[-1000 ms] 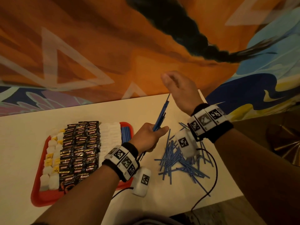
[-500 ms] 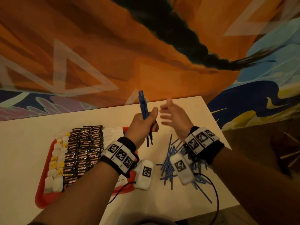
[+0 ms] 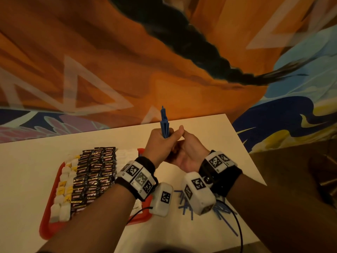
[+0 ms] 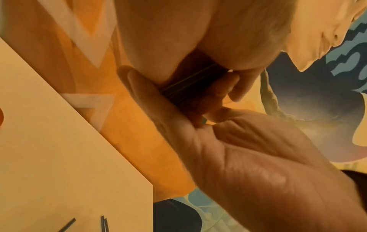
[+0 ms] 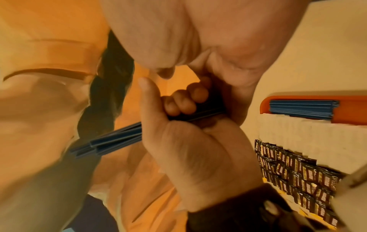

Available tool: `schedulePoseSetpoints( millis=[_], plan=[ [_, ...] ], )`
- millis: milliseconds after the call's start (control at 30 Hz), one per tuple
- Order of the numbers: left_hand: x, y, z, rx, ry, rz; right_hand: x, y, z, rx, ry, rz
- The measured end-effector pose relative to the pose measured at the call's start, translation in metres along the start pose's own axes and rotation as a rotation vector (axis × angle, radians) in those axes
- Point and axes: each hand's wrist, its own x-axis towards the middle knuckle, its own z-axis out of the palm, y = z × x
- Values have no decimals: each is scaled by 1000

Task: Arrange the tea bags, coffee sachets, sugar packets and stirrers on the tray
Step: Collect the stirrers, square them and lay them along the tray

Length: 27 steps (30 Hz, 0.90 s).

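Observation:
My left hand (image 3: 160, 145) grips a bundle of blue stirrers (image 3: 164, 125) upright above the table, just right of the red tray (image 3: 49, 229). My right hand (image 3: 187, 154) lies against the left fist, palm turned up, with straight fingers (image 4: 139, 91) by the bundle's lower end (image 4: 178, 87). In the right wrist view the left hand (image 5: 188, 149) is curled round the stirrers (image 5: 111, 139). The tray holds rows of dark coffee sachets (image 3: 94, 172), white sugar packets (image 3: 125, 157), white and yellow tea bags (image 3: 63, 189) and a stack of stirrers (image 5: 301, 109).
Loose blue stirrers (image 3: 184, 205) lie scattered on the white table (image 3: 209, 128) under my right wrist. A black cable (image 3: 238, 232) runs over the table's near right corner. A painted orange wall stands right behind the table.
My left hand swung the bundle from slanted to upright and raised it. My right hand came down from above and closed in against the left fist.

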Motion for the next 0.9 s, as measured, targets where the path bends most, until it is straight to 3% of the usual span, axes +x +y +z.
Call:
schedulePoseSetpoints(
  millis=[100,167,233,333,400,433,567,733,900],
  plan=[
    [-2,3,1,33,13,2,-4,-3,-3,-115,-40,7],
    [-1,2,-3,60,18,-20,-8,-12,-3,-312,8,-65],
    [2,0,-10,91,18,-50,-18,-27,5,-561,124,-301],
    [7,-3,-20,247,30,-54,-42,-60,27,-885,312,-813],
    [6,1,-21,359,26,-49,-58,-76,42,-999,302,-1041],
    [7,3,-21,401,17,-46,-63,-78,49,-1069,239,-1071],
    [11,14,-23,558,-76,47,-48,-59,61,-1477,-12,-822],
    [16,30,-48,935,-191,54,-40,-67,44,-1661,16,-739],
    [21,57,-51,1381,-243,97,-42,-56,47,-2151,-6,-570]
  ],
)
